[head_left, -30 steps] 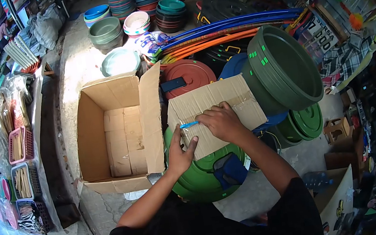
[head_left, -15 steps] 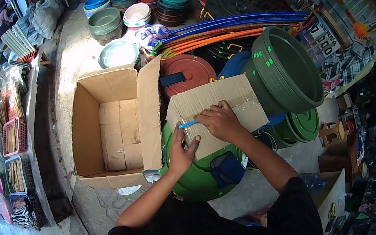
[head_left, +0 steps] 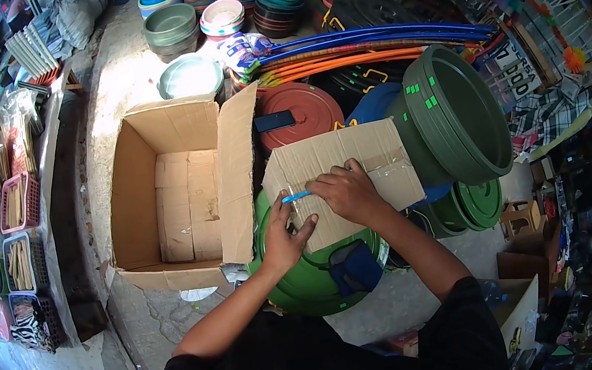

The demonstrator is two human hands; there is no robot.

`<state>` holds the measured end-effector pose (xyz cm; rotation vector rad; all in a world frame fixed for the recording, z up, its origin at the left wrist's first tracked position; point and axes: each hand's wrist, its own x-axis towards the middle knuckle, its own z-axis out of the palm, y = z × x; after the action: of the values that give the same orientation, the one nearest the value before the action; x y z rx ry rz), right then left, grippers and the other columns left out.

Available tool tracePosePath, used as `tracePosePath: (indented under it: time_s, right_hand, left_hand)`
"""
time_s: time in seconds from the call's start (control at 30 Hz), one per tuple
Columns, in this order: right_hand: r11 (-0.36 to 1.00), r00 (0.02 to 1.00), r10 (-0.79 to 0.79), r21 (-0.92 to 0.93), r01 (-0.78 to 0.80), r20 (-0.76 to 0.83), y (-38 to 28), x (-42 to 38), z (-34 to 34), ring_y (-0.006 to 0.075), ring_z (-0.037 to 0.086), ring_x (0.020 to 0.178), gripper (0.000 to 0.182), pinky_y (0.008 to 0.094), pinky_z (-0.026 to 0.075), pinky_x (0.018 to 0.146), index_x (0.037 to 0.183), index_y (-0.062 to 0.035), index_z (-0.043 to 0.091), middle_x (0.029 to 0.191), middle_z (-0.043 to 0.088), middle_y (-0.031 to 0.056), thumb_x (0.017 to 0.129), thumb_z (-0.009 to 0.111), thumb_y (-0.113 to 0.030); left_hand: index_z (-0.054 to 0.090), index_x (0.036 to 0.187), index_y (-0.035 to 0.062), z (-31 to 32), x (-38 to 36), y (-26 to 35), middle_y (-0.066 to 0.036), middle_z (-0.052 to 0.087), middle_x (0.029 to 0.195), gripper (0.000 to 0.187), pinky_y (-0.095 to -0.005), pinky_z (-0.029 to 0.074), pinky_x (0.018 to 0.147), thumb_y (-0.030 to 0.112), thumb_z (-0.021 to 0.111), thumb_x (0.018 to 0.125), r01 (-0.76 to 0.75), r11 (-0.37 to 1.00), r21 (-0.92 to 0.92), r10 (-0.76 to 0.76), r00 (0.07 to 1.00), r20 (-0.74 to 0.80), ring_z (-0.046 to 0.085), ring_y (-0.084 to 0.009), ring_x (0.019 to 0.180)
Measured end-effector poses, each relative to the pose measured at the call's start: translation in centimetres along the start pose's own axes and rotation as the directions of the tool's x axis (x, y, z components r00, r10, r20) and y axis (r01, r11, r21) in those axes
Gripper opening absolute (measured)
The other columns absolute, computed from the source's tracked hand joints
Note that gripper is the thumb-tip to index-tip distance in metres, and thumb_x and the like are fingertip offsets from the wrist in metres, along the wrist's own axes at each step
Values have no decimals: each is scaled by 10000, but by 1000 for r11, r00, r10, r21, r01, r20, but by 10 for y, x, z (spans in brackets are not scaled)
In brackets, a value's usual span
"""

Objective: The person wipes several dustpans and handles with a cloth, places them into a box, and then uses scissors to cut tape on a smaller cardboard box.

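A flat piece of brown cardboard point(head_left: 382, 149) lies over the green lidded bin point(head_left: 302, 280) in front of me. My right hand point(head_left: 343, 192) rests on the cardboard, fingers closed around a thin blue pen-like tool point(head_left: 296, 196) that points left. Whether it is a pen or a cutter, I cannot make out. My left hand point(head_left: 285, 240) lies at the cardboard's left edge, thumb and index finger spread apart, the index fingertip close to the tool's left end. Clear tape shows on the cardboard. Left of it stands an open cardboard box point(head_left: 123, 203) with one flap raised towards my hands.
A dark phone point(head_left: 274, 121) sits on a red-brown lid point(head_left: 315, 109). A dark blue cloth item point(head_left: 356, 266) lies on the green bin. Large green tubs point(head_left: 419, 113) stand right, stacked basins point(head_left: 171, 31) behind. Baskets point(head_left: 19, 264) line the left table.
Both hands and the tool keep nearly the same place on the cardboard. The whole view has shifted slightly, with the background things a little lower and to the right.
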<state>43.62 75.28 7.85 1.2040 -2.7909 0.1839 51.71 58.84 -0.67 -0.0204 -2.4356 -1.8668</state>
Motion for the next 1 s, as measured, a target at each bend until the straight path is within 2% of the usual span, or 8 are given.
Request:
tracePosePath:
  time_s: [0.07, 0.17, 0.4, 0.5, 0.6, 0.73, 0.83, 1.0]
  right_hand:
    - [999, 998, -35, -37, 33, -52, 2, -1, 1, 167, 598, 785, 197, 373, 363, 738, 1004, -182, 649, 839, 660, -32, 824, 585, -131]
    - [989, 995, -94, -117, 89, -37, 9, -4, 4, 167, 609, 805, 201, 383, 376, 749, 994, -190, 647, 881, 679, -32, 816, 582, -123]
    - [990, 997, -71, -120, 69, -13, 26, -11, -1, 169, 618, 820, 194, 400, 383, 767, 972, -195, 646, 915, 693, -28, 818, 564, -111]
    - [987, 998, -63, -146, 59, -21, 47, -24, -7, 169, 618, 817, 189, 404, 381, 767, 962, -192, 649, 908, 692, -26, 820, 558, -108]
    - [973, 999, -22, -228, 32, 44, 74, -41, -23, 166, 625, 841, 213, 398, 384, 783, 992, -193, 650, 941, 689, -39, 822, 556, -104]
    - [958, 994, 56, -284, -28, 93, 112, -66, -41, 182, 624, 856, 203, 425, 395, 827, 984, -193, 650, 938, 685, -32, 827, 551, -111]
    - [930, 986, 108, -364, -56, 126, 141, -83, -55, 209, 615, 930, 221, 489, 390, 937, 1012, -203, 640, 973, 674, -13, 831, 552, -112]
    - [886, 987, 119, -460, -58, 105, 174, -109, -69, 231, 614, 948, 234, 504, 382, 966, 1027, -203, 624, 981, 665, -8, 823, 560, -109]
  left_hand:
    - [470, 1333, -53, -2, 0, 2, -251, 367, 1460, 661, -376, 396, 1051, 266, 750, 827, 15, 1000, -22, -15, 1000, 12, 410, -357, 1334]
    - [442, 1362, -49, -4, 1, 1, -244, 355, 1470, 691, -371, 409, 1043, 273, 747, 833, 32, 998, -56, -30, 999, 37, 409, -342, 1336]
    - [365, 1418, -56, -3, 1, -3, -249, 359, 1469, 760, -356, 394, 1059, 270, 738, 842, 31, 997, -68, -29, 999, 21, 392, -332, 1350]
    - [365, 1415, -62, -3, 1, -2, -255, 367, 1462, 753, -356, 365, 1079, 260, 736, 843, 54, 996, -74, -52, 998, 29, 386, -334, 1355]
    - [369, 1409, -69, -2, 1, -5, -259, 372, 1458, 748, -357, 336, 1098, 253, 736, 843, 36, 997, -68, -35, 999, 26, 383, -337, 1358]
    - [380, 1397, -78, 1, 0, -11, -261, 380, 1453, 726, -360, 305, 1117, 237, 731, 846, 35, 993, -113, -33, 999, 19, 375, -339, 1363]
    - [391, 1384, -92, 3, 1, -15, -262, 391, 1445, 712, -368, 298, 1121, 221, 733, 844, 27, 989, -146, -26, 1000, 13, 382, -336, 1357]
    - [372, 1390, -102, 4, 1, -16, -258, 405, 1430, 715, -370, 303, 1120, 185, 735, 844, 21, 982, -188, -20, 1000, 4, 391, -319, 1348]
